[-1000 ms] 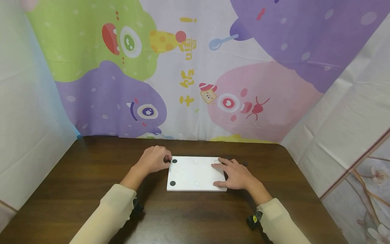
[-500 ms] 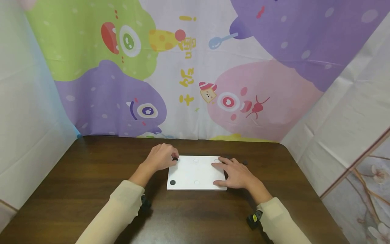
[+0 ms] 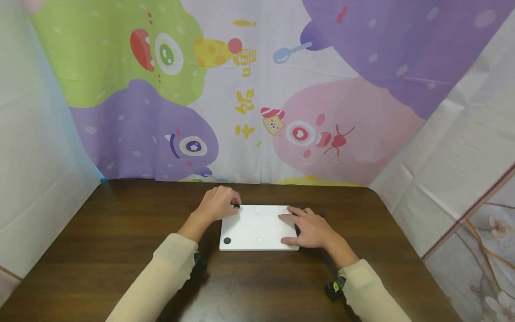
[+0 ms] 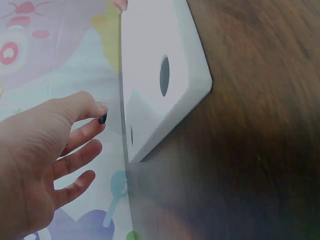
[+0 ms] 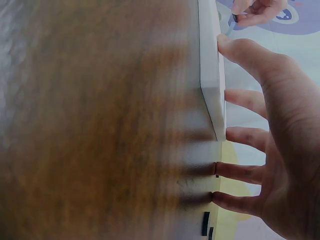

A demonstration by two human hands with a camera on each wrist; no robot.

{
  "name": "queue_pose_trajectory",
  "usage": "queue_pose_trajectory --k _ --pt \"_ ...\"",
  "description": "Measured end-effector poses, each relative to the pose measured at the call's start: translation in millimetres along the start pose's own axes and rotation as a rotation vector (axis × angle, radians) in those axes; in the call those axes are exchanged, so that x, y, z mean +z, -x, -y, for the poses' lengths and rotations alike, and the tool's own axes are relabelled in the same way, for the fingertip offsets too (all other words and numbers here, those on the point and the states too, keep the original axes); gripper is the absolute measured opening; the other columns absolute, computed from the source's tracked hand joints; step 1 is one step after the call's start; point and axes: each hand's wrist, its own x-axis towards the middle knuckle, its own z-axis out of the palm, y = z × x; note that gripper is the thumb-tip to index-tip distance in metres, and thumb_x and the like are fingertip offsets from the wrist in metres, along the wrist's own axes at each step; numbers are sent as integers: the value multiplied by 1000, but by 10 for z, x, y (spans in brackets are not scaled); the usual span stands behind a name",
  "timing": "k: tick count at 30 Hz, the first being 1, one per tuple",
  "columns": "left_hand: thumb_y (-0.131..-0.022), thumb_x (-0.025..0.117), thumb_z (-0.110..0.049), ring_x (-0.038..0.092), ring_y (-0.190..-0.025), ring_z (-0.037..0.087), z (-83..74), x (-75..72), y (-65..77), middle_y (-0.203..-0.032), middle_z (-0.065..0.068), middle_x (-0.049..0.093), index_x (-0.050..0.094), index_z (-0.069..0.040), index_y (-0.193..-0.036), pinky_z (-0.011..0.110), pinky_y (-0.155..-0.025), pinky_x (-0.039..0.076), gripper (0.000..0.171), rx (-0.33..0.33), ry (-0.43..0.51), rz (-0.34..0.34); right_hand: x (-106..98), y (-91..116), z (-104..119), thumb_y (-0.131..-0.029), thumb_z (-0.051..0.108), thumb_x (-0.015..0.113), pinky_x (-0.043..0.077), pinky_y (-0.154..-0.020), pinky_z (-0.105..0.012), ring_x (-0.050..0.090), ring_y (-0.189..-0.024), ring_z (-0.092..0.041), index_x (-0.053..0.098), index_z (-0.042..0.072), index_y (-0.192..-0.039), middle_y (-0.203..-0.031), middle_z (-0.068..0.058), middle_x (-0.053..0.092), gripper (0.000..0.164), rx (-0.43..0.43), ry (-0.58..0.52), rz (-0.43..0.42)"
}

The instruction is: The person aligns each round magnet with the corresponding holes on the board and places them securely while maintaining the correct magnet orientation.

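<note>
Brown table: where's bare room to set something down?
The table is bare between the sleeves, nearside of the white board, and outward of each sleeve. It's crowded at the board, with the left hand and right hand there, and beyond the latter, by small black pieces.

Smooth board (image 3: 257, 226), glossy wood tabletop (image 3: 257, 286)

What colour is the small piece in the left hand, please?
The piece is black, clearest in the left wrist view.

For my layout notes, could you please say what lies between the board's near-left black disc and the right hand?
The head view shows a pale circle, with bare white board on either side.
</note>
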Motion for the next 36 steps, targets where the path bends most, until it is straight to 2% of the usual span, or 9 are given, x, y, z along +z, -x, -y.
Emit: queue_pose_trajectory --k 6,20,24,25,31,32,36 --pt "-92 85 -20 75 -94 19 -38 -16 -41 -101 -5 84 89 -24 -104 44 -81 63 13 9 17 -3 -16 1 4 -96 70 76 56 -103 -75 57 -143 -48 57 27 -167 -181 -16 45 85 0 6 5" --pt "-94 87 -20 70 -91 15 -139 34 -142 -98 -5 81 89 -23 -107 42 -83 62 13 12 55 0 -34 10 11 -97 68 76 55 -104 -76 56 -146 -48 57 29 -167 -181 -14 44 83 11 17 12" --pt "-94 88 -22 71 -92 16 -179 77 -185 -99 -5 81 89 -23 -107 43 -85 62 12 11 69 5 -32 5 11 -97 68 77 56 -104 -75 57 -146 -47 57 29 -166 -181 -14 44 82 14 21 11" --pt "-95 88 -26 72 -93 15 -90 206 -256 -100 -6 82 89 -25 -108 43 -85 62 13 28 78 -4 -34 4 11 -97 68 77 56 -103 -74 57 -145 -47 57 29 -166 -181 -14 45 82 15 23 11" --pt "-96 88 -24 77 -101 18 -156 253 -282 -106 -5 85 89 -25 -109 45 -91 64 13 24 108 -2 -15 -9 16 -97 69 77 56 -103 -74 57 -145 -46 57 29 -166 -181 -14 45 82 20 20 15" --pt "-95 88 -19 77 -102 20 -265 140 -224 -106 -3 85 89 -23 -108 46 -93 64 13 5 108 7 -11 -11 18 -97 69 77 56 -104 -74 57 -145 -46 57 29 -166 -181 -14 45 82 21 17 17" --pt "-96 87 -19 77 -103 20 -305 163 -238 -110 -2 86 90 -23 -109 46 -94 64 14 -3 117 17 -15 -10 23 -97 69 76 56 -105 -74 57 -145 -46 57 30 -166 -181 -13 44 82 23 13 20"
